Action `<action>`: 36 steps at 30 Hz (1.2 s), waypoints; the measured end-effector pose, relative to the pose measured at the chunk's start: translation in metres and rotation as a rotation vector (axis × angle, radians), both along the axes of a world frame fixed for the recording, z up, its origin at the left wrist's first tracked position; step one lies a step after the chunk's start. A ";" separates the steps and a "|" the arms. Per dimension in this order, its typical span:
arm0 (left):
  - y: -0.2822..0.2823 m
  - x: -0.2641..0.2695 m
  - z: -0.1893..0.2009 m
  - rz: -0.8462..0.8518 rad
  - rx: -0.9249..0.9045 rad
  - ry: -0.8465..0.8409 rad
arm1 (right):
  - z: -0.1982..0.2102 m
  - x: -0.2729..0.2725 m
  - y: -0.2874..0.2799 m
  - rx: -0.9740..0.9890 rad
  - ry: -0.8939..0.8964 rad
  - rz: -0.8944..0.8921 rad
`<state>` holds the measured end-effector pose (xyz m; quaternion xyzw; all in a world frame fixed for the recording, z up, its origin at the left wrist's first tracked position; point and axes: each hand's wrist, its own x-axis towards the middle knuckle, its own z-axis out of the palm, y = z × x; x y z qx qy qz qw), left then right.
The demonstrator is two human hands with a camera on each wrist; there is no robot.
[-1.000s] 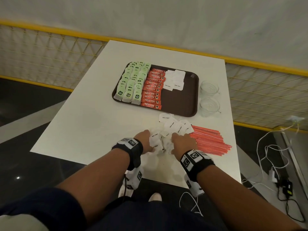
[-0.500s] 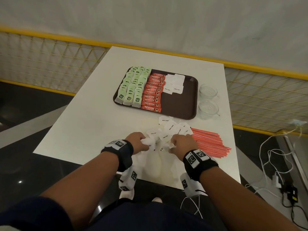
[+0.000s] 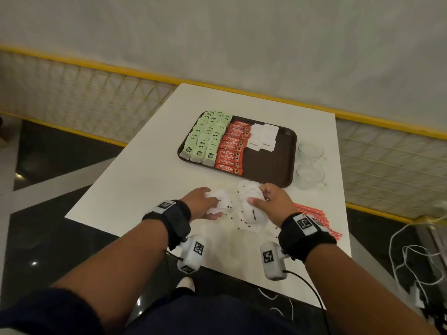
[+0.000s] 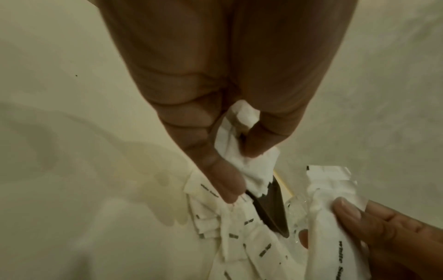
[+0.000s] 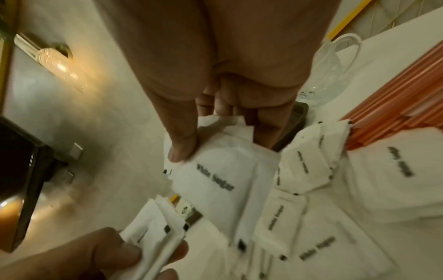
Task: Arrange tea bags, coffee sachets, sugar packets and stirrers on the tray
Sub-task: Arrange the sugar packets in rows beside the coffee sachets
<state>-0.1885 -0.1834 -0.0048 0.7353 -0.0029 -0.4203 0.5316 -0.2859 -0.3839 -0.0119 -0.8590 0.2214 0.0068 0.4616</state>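
The brown tray (image 3: 271, 165) holds green tea bags (image 3: 205, 139), red coffee sachets (image 3: 232, 148) and a few white sugar packets (image 3: 262, 139). My left hand (image 3: 203, 201) grips a bunch of white sugar packets (image 4: 242, 151) just above the table. My right hand (image 3: 271, 199) grips another stack of sugar packets (image 5: 223, 170), thumb on top. More loose sugar packets (image 5: 299, 208) lie under and between the hands. The red stirrers (image 3: 316, 218) lie on the table, partly hidden behind my right wrist.
Two clear glass cups (image 3: 309, 163) stand right of the tray. The white table's near edge (image 3: 217, 269) is just below my wrists. A yellow-railed mesh fence (image 3: 96, 97) runs behind, and white cables (image 3: 411, 262) lie on the floor at right.
Both hands have closed around handfuls of sugar packets from the loose pile and lifted them, moving slightly towards the tray.
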 end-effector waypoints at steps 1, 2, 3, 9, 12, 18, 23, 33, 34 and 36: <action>-0.001 0.002 0.001 0.040 -0.046 0.012 | 0.006 0.003 -0.001 0.025 -0.014 0.003; -0.003 0.002 0.003 0.057 -0.074 0.008 | 0.012 0.006 0.000 0.038 -0.023 0.016; -0.004 0.003 0.006 0.066 -0.100 -0.002 | 0.017 0.009 0.000 0.058 -0.033 0.029; -0.018 0.012 0.032 0.034 -0.205 -0.060 | 0.046 0.026 0.004 0.273 -0.060 0.107; -0.021 0.019 0.044 0.035 -0.239 -0.059 | 0.064 0.037 0.007 0.245 -0.083 0.140; -0.026 0.050 0.069 0.043 -0.463 0.227 | 0.095 0.079 0.003 -0.188 -0.046 0.225; -0.037 0.076 0.080 -0.085 -0.527 0.200 | 0.111 0.109 0.007 -0.336 -0.093 0.303; -0.039 0.120 0.055 -0.165 -0.686 0.335 | 0.108 0.144 0.000 -0.369 -0.085 0.178; -0.039 0.125 0.054 -0.170 -0.704 0.342 | 0.109 0.147 0.000 -0.352 -0.089 0.140; -0.038 0.134 0.053 -0.183 -0.712 0.336 | 0.108 0.154 0.001 -0.310 -0.090 0.085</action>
